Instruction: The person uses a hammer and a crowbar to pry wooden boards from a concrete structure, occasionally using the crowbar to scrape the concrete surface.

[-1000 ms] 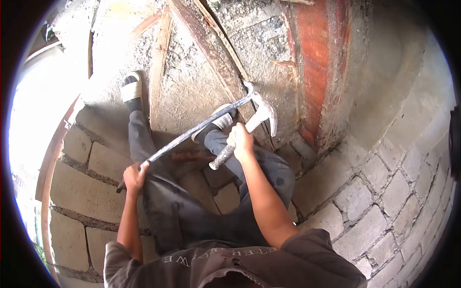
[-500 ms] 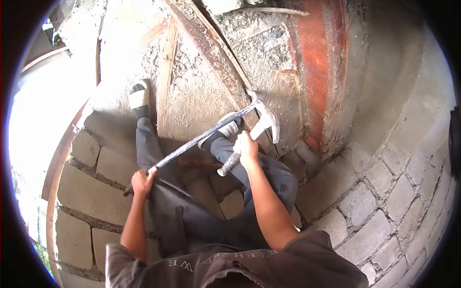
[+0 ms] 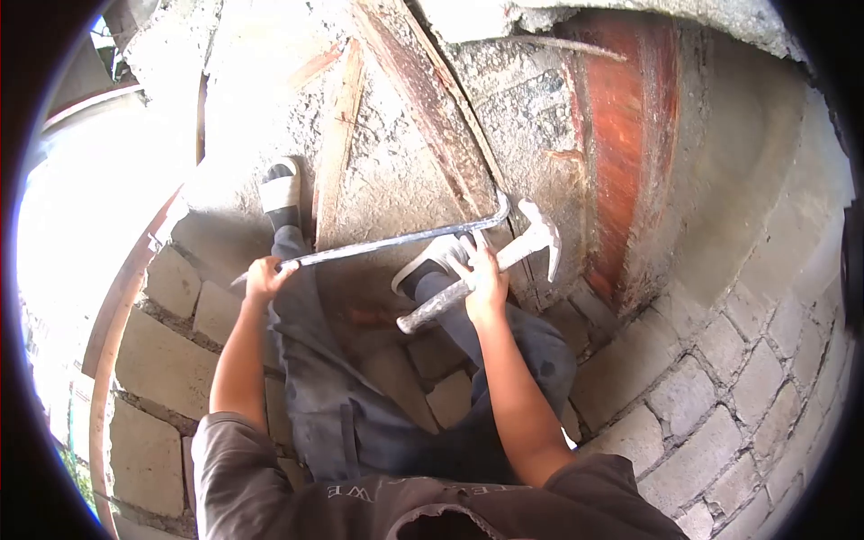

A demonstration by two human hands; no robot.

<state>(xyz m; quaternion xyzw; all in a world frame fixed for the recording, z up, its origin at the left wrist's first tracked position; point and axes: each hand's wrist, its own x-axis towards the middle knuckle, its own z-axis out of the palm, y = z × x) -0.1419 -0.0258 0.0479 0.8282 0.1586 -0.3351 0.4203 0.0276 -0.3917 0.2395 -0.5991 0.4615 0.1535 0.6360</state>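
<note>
My left hand (image 3: 265, 278) is wrapped round the straight end of a long metal pry bar (image 3: 387, 243). The bar slants slightly up to the right, and its hooked end rests by the edge of a wooden board (image 3: 423, 99). In my right hand (image 3: 486, 281) is a claw hammer (image 3: 432, 306), gripped by the handle with its head up to the right. Some fingers of that hand reach up toward the bar; whether they touch it I cannot tell.
My feet in light slippers (image 3: 282, 191) stand on the rough concrete surface. A reddish board (image 3: 616, 153) lies on the right. Block walls (image 3: 693, 396) curve round both sides. A concrete edge (image 3: 630, 11) juts in at the top.
The pry bar has swung to a flatter angle as my left hand rose. The hammer has turned slightly, and fingers of my right hand have loosened and extended. The view has shifted a little.
</note>
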